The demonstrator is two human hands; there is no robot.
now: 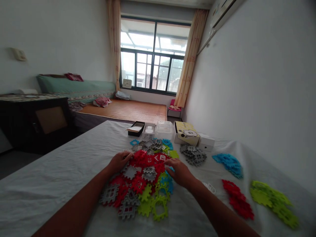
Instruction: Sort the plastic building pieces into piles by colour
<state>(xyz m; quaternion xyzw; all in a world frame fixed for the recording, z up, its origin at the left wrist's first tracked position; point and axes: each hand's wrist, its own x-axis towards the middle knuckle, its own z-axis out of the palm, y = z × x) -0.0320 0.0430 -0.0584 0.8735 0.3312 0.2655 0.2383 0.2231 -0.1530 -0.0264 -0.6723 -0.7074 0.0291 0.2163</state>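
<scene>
Your left hand (122, 160), fingers half curled, rests at the left edge of a mixed heap of toothed plastic building pieces (138, 184) between your hands. Your right hand (181, 171), loosely bent, meets a blue piece (170, 169); I cannot tell whether either grips. Snagged teeth could drag neighbours along; swinging your right forearm outward could scatter the red pile (238, 199) beside it.

Bare forearms (82, 194) narrow toward the wrists (108, 171), ending in an uncovered left hand (120, 161) and right hand (180, 171)
</scene>
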